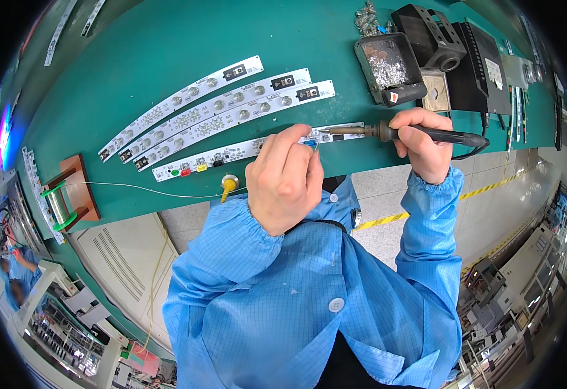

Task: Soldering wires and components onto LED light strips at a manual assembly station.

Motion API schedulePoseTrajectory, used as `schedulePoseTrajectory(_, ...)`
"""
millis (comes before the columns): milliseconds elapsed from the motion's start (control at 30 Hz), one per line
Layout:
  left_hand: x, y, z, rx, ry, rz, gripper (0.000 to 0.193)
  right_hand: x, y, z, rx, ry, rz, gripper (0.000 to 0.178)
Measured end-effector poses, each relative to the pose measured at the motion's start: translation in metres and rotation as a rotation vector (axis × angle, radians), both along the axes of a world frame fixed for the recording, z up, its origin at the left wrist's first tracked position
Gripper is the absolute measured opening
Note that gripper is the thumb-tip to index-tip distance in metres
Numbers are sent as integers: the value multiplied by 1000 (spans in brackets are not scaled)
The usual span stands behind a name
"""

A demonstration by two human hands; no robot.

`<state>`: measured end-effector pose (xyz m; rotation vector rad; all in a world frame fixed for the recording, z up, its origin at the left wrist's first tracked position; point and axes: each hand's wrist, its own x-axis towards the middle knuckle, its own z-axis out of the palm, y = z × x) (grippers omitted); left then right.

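Hands: left (283,178) hides board (231,154) under iron (387,132).

Four curved white LED strips (186,107) are laid out on the green bench, one soldering iron (419,134) is held, one solder spool (60,206) is parked left, and two hands are counted.

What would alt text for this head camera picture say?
A person's right hand holds a soldering iron to a long white circuit strip on a green bench, while the left hand steadies it; three more strips lie behind.
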<state>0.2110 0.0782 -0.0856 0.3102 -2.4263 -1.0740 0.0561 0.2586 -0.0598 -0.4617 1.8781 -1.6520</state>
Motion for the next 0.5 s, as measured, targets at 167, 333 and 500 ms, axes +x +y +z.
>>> schedulePoseTrajectory(167, 1, 0, 4, 13, -10, -11, 16, 2, 4, -4, -10, 6, -20, 19)
schedulePoseTrajectory(333, 4, -6, 2, 33, 18, -30, 16, 28, 12, -8, -176, 133, -255, 20)
schedulePoseTrajectory(500, 20, -9, 28, 232, 42, -19, 14, 52, 12, -34, 212, 840, -365, 32)
